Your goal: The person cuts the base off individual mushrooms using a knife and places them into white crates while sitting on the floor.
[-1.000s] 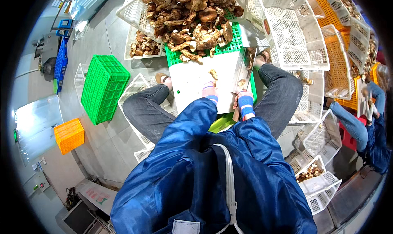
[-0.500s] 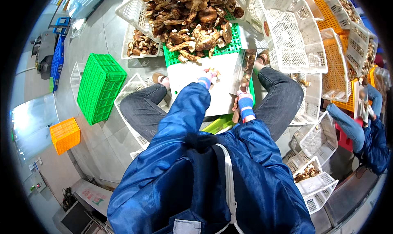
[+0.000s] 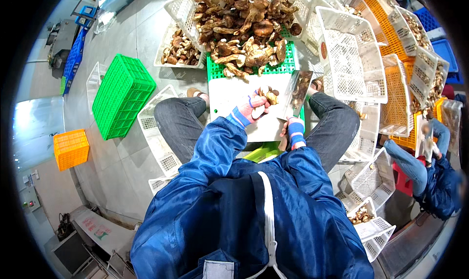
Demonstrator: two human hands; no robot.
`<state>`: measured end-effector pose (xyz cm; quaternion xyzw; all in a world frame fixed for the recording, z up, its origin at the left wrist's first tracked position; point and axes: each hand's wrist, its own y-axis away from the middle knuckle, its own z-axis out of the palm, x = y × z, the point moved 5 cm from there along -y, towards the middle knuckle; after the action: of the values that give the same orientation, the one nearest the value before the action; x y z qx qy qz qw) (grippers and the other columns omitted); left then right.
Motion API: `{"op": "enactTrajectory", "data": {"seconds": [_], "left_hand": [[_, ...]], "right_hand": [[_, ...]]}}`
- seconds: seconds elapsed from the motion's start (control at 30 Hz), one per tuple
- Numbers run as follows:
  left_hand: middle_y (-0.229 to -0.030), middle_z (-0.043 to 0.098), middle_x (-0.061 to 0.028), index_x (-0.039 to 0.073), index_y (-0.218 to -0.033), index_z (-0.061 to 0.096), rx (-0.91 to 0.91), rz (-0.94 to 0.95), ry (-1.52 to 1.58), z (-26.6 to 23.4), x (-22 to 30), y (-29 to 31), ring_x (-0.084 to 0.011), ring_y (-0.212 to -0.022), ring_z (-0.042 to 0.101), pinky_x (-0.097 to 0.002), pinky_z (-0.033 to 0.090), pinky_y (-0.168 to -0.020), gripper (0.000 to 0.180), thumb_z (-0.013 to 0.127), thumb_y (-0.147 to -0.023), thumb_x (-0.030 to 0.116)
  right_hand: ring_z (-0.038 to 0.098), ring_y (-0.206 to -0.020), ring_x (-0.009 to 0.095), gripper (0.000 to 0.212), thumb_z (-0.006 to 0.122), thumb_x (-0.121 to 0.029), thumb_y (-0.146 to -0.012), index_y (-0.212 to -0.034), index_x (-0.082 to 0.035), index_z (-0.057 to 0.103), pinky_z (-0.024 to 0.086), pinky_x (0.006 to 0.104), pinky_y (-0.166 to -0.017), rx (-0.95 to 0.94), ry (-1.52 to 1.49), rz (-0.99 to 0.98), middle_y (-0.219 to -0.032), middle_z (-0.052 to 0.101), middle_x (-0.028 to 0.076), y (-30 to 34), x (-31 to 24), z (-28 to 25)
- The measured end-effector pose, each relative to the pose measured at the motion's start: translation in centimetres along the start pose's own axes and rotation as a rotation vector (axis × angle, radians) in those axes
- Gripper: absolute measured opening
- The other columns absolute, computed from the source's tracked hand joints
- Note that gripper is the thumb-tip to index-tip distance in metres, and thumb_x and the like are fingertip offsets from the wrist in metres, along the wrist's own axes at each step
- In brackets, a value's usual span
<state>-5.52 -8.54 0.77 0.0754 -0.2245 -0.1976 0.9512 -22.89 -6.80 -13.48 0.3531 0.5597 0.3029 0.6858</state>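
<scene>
My left hand (image 3: 253, 109), in a striped fingerless glove, is closed round a mushroom (image 3: 269, 95) with a brown cap and pale stem. It is held over the white cutting board (image 3: 227, 91) between my knees. In my right hand (image 3: 293, 132), also gloved, is the handle of a cleaver (image 3: 299, 91). Its broad, stained blade points away from me over the board's right side, a little apart from the mushroom. Beyond the board, a large heap of brown mushrooms (image 3: 244, 27) spills from a tilted white crate (image 3: 183, 13) onto a green crate (image 3: 288, 54).
A white crate of mushrooms (image 3: 178, 49) stands left of the heap. Further left are a green crate (image 3: 122, 98) and an orange crate (image 3: 71, 149). White crates (image 3: 351, 54) and orange crates (image 3: 395, 96) crowd the right side. A seated co-worker (image 3: 439, 176) is at far right.
My left hand has drawn back toward me and turned, bringing the mushroom into clearer view. The cleaver stays in my right hand, in much the same place. The whole view has shifted slightly.
</scene>
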Motion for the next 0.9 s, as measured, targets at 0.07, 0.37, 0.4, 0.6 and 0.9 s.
{"op": "enactTrajectory", "data": {"seconds": [0.07, 0.37, 0.4, 0.6, 0.9], "left_hand": [[-0.102, 0.050, -0.0068, 0.011, -0.107, 0.042, 0.049, 0.010, -0.056, 0.0, 0.0, 0.2, -0.0098, -0.070, 0.052, -0.0225, 0.045, -0.057, 0.036, 0.055, -0.073, 0.007], [-0.087, 0.051, -0.0047, 0.004, -0.101, 0.044, 0.256, 0.680, -1.183, 0.8, 6.7, 8.3, -0.0116, -0.074, 0.052, -0.0235, 0.046, -0.059, 0.026, 0.049, -0.077, 0.013], [-0.085, 0.051, -0.0047, 0.005, -0.099, 0.046, 0.346, 0.616, -0.900, -0.7, 9.0, 10.8, -0.0117, -0.074, 0.051, -0.0244, 0.044, -0.060, 0.023, 0.049, -0.078, 0.014], [-0.081, 0.050, -0.0039, 0.003, -0.105, 0.043, 0.792, 0.776, -0.392, -14.9, 18.2, 29.4, -0.0084, -0.065, 0.043, -0.0181, 0.036, -0.054, 0.032, 0.053, -0.076, 0.013], [-0.087, 0.049, -0.0067, 0.003, -0.103, 0.046, 0.416, 0.598, 0.268, -9.7, 18.6, 21.3, -0.0130, -0.070, 0.046, -0.0238, 0.042, -0.056, 0.026, 0.045, -0.082, 0.019]], "right_hand": [[0.040, -0.029, 0.023, 0.023, 0.047, -0.019, -0.074, -0.058, -0.004, 0.044, 0.037, 0.0382, -0.027, 0.016, 0.000, -0.014, -0.043, 0.042, 0.009, 0.3, -0.3, 0.2], [0.037, -0.028, 0.022, 0.015, 0.047, -0.018, -0.074, -0.065, -0.006, 0.045, 0.034, 0.0371, -0.027, 0.009, 0.011, 0.010, -0.043, 0.041, 0.007, 0.6, -0.2, 0.6], [0.037, -0.029, 0.022, 0.015, 0.047, -0.018, -0.074, -0.065, -0.006, 0.044, 0.034, 0.0372, -0.027, 0.004, 0.010, 0.001, -0.043, 0.041, 0.006, 0.7, -0.1, 0.6], [0.037, -0.030, 0.021, 0.018, 0.046, -0.020, -0.076, -0.064, -0.007, 0.044, 0.036, 0.0376, -0.029, 0.016, -0.007, 0.051, -0.044, 0.041, 0.006, 1.3, -0.4, 0.3], [0.039, -0.031, 0.022, 0.016, 0.047, -0.018, -0.074, -0.066, -0.005, 0.046, 0.038, 0.0365, -0.032, 0.050, -0.019, 0.161, -0.047, 0.043, 0.008, 2.6, -1.1, 1.3]]}}
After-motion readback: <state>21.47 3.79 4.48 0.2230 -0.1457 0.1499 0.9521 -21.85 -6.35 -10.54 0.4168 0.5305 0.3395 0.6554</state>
